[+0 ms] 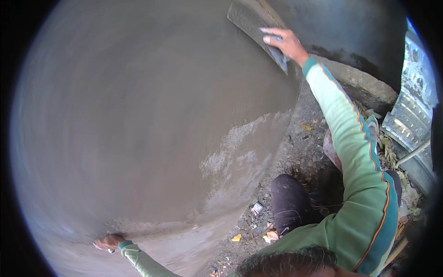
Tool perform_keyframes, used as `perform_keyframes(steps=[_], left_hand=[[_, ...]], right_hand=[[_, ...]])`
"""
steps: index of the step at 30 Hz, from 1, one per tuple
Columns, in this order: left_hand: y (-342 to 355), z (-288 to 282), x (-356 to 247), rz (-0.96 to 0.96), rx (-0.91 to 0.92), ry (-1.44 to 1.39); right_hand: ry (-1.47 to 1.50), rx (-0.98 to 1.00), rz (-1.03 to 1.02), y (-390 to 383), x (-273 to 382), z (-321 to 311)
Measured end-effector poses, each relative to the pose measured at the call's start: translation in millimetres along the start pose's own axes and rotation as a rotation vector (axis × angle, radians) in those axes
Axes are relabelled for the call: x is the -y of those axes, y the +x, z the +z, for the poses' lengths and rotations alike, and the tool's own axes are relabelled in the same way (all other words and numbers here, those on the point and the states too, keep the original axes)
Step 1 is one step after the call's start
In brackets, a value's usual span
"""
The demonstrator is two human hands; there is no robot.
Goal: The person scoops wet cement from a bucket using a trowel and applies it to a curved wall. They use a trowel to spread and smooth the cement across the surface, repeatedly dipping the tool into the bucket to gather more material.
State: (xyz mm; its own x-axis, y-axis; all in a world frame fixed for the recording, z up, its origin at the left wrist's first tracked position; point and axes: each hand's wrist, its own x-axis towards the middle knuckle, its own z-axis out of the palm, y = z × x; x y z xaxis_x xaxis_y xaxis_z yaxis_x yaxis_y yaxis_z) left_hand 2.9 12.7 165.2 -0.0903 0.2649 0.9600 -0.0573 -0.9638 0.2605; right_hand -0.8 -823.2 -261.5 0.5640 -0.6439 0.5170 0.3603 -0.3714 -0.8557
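Note:
A broad plastered wall [152, 106], grey and smooth with a rough paler patch low on its right, fills most of the view. At its far right edge my right hand [284, 42] is closed on a plastering float [249, 22], a long flat grey blade lying against the plaster. My left hand [110, 242] is at the lower left, beside the inner corner where two plastered faces meet. Its fingers are curled, and a small pale bit shows under them; what it is cannot be made out.
A stone ledge [355, 81] juts out beyond my right forearm, below a dark wall [350, 27]. Rubble and litter cover the ground [295, 134], with a crumpled small packet [257, 208] near my knee [290, 201]. Corrugated sheets [410, 115] and a pale stick [414, 153] are at the right.

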Motion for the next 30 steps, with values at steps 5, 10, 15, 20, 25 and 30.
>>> perform_keyframes(steps=[5,10,15,20,25,30], left_hand=[[-28,4,-52,0.093,0.084,-0.074],[4,17,12,-0.128,0.064,-0.246],[2,11,2,-0.129,0.081,-0.036],[-10,14,-3,-0.124,0.046,0.026],[-15,23,-14,-0.126,0.02,0.015],[-21,22,-18,-0.131,-0.006,0.029]], right_hand=[[0.255,0.039,-0.068,-17,10,37],[-0.215,0.456,-0.632,-187,81,164],[0.111,0.159,-0.375,-161,32,98],[0.142,-0.018,0.171,-72,-68,13],[0.167,-0.1,0.038,-34,-150,-5],[0.041,0.082,-0.186,-96,-38,69]])
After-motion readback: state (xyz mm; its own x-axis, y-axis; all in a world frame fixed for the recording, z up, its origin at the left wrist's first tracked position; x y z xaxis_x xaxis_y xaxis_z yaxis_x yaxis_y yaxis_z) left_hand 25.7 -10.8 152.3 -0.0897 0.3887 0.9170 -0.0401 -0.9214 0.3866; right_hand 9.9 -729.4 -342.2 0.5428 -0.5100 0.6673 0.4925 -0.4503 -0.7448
